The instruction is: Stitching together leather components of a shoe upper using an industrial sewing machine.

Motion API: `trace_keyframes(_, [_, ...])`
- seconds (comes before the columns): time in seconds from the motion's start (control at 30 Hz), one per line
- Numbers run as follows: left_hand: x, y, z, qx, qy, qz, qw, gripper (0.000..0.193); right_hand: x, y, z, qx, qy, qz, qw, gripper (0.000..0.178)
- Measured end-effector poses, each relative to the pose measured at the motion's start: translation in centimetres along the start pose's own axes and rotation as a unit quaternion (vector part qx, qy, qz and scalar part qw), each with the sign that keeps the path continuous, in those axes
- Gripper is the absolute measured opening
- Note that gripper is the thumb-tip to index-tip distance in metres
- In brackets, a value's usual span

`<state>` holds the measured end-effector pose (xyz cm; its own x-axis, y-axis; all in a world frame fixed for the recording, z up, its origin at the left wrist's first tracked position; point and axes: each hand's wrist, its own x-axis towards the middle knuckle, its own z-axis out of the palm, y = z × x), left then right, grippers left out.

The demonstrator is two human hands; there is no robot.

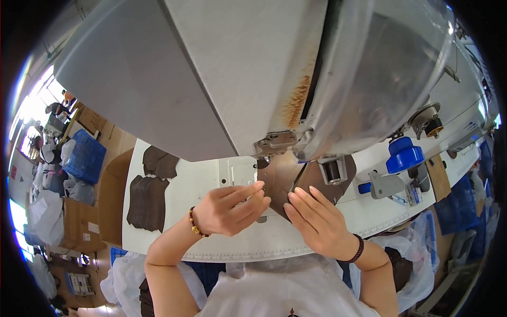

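A brown leather-like piece [280,171] lies on the white table under the head of a sewing machine [280,140]. My right hand [319,219] rests on its near right part, fingers stretched out and lying flat. Beside the piece's left edge, my left hand [229,208] is closed, thumb and fingers brought together in a pinch. Whatever those fingertips hold, if anything, is too small to make out. A dark roller [332,171] in a metal bracket stands over the piece, just beyond my right fingertips. The machine head hides the far part of the piece.
Stacked brown pieces [147,203] lie at the table's left, with more brown pieces [159,162] behind. Right of the machine are a blue knob-like part [404,156] and a grey metal bracket [385,186]. A ruler strip [237,258] follows the near edge. Plastic-lined bins [422,264] flank me.
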<state>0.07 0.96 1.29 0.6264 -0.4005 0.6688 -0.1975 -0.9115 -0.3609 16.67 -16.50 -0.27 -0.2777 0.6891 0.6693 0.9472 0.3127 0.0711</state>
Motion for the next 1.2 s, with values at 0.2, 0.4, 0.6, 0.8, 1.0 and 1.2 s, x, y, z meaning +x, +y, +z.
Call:
trace_keyframes(0.2, [0.6, -0.5, 0.5, 0.017, -0.007, -0.009, 1.0, 0.016, 0.8, 2.0, -0.2, 0.043, 0.015, 0.015, 0.999, 0.032])
trace_keyframes(0.4, [0.8, -1.0, 0.7, 0.022, -0.006, -0.012, 1.0, 0.014, 1.3, 2.3, -0.2, 0.048, 0.018, 0.012, 0.999, 0.034])
trace_keyframes(0.6, [1.5, -1.6, 1.1, 0.023, 0.001, -0.035, 0.999, 0.019, 2.0, 3.7, -0.2, 0.062, 0.009, 0.044, 0.997, 0.04])
trace_keyframes(0.8, [2.3, -1.6, 0.7, 0.02, -0.026, -0.053, 0.998, 0.021, 2.1, 4.1, 0.0, 0.062, 0.015, 0.038, 0.997, 0.041])
trace_keyframes(1.0, [2.1, -1.5, 0.3, 0.009, -0.04, -0.05, 0.998, 0.021, 1.9, 3.7, -0.1, 0.043, 0.023, 0.006, 0.999, 0.038])
trace_keyframes(1.2, [2.0, -2.1, 0.7, 0.001, -0.022, -0.046, 0.999, 0.023, 2.1, 3.8, -0.1, -0.011, 0.012, -0.001, 1.0, 0.037])
